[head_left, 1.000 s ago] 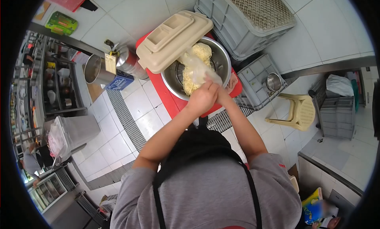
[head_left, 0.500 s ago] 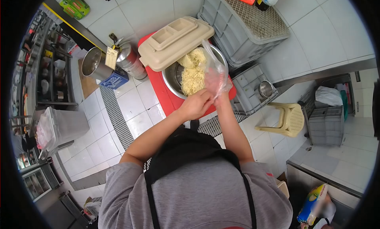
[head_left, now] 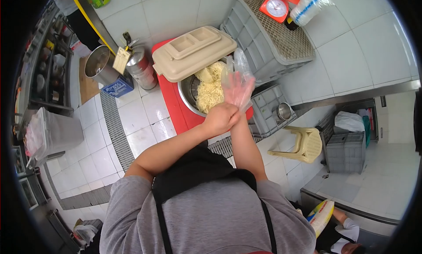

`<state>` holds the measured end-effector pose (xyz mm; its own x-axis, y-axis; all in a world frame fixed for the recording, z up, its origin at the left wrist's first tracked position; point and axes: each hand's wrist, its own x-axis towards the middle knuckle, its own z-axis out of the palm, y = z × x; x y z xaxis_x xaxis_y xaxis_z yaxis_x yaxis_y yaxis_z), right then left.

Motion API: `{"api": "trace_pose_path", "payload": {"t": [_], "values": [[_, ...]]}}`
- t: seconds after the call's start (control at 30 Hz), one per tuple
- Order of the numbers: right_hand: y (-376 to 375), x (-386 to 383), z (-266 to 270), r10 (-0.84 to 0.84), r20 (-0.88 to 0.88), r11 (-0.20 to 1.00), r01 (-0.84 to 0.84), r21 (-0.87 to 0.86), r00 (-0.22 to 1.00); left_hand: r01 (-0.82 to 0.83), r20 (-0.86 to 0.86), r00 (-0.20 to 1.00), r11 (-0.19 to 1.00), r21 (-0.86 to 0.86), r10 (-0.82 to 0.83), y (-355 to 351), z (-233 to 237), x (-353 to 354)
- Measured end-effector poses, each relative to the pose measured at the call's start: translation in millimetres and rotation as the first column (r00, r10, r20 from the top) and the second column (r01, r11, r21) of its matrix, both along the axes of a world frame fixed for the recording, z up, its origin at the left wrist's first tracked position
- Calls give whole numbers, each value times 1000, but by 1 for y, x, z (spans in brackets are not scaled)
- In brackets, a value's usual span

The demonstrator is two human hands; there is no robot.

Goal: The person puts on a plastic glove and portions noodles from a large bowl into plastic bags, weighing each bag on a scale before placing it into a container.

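Observation:
My right hand is inside a clear plastic glove, fingers spread, above the right side of a metal bowl. The glove's loose end stands out beyond my fingertips. My left hand is closed on the glove's cuff at my right wrist. Pale yellow noodles lie in clumps in the bowl, just beyond my hands. Part of the bowl is hidden under a beige lid and behind my gloved hand. Beneath them is a red surface.
Grey crates stand at the back right, with an orange scale on top. A low crate holds a small metal bowl. A beige stool is to the right. On the left are a fire extinguisher and a metal pot. Another person is at lower right.
My right hand has pushed further into the glove and its fingers have spread. My left hand stays at the cuff. The whole view has shifted somewhat.

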<state>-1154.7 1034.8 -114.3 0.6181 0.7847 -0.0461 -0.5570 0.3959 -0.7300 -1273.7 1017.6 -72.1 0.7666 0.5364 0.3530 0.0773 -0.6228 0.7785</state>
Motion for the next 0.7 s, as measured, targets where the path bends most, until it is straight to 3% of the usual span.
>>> {"api": "trace_pose_path", "payload": {"t": [0.03, 0.07, 0.1, 0.13, 0.17, 0.23, 0.27, 0.33, 0.37, 0.4, 0.43, 0.47, 0.53, 0.57, 0.6, 0.63, 0.67, 0.7], "values": [[1, 0, 8, 7, -290, 1000, -7, 2, 957, -4, 8, 1000, 1000, 24, 4, -3, 0, -2], [1, 3, 3, 14, -286, 1000, -15, -3, 958, -12, 12, 1000, 1000, 19, 12, -5, -1, -4], [3, 5, 1, 397, -320, 885, -265, 384, 861, 22, 4, 1000, 1000, 18, -23, -4, -1, -5], [6, 7, -2, 722, -205, 574, -407, 710, 661, 55, -5, 998, 998, 14, -55, -4, -2, -6], [6, 8, -5, 731, -208, 573, -418, 705, 650, 39, -2, 999, 999, 7, -39, -5, -4, -7], [6, -8, 24, 531, -343, 831, -395, 392, 775, 24, 70, 997, 999, -42, -21, -10, -4, -9], [9, -10, 30, 538, -351, 829, -405, 386, 766, 9, 66, 998, 999, -51, -6, -9, -5, -10], [14, -8, 33, 31, -233, 997, -13, 78, 972, 15, 49, 999, 998, -67, -12, -5, -2, -13], [18, -2, 29, 35, -247, 998, -22, 56, 968, 4, 36, 999, 996, -90, -1, -3, -3, -13], [25, 8, 25, -4, 75, 1000, 4, -2, 997, 48, 27, 999, 989, -141, -45, 1, -3, -13], [32, 18, 18, -20, 391, 998, 42, -46, 920, 94, 21, 996, 977, -191, -92, 4, -7, -14], [34, 29, 11, -13, 377, 997, 41, -67, 926, 91, 7, 996, 973, -211, -91, 5, -13, -15], [39, 51, -7, 434, 664, 866, -79, -493, 609, 198, 179, 975, 887, -417, -134, 8, -34, -12], [42, 56, -27, 452, 498, 834, -153, -530, 740, 138, 32, 989, 847, -514, -142, 14, -51, -15], [39, 63, -57, 461, 480, 824, -159, -544, 746, -47, -104, 994, 814, -579, -17, 21, -64, -20], [36, 71, -92, 663, 595, 677, -25, -736, 454, -234, -248, 964, 758, -609, 98, 32, -79, -26], [37, 77, -112, 825, 554, 531, 178, -828, 114, -409, -388, 895, 755, -512, 221, 42, -129, -30], [38, 59, -100, 930, 365, 363, 249, -898, -39, -489, -429, 863, 657, -574, 267, 53, -143, -38]]}}
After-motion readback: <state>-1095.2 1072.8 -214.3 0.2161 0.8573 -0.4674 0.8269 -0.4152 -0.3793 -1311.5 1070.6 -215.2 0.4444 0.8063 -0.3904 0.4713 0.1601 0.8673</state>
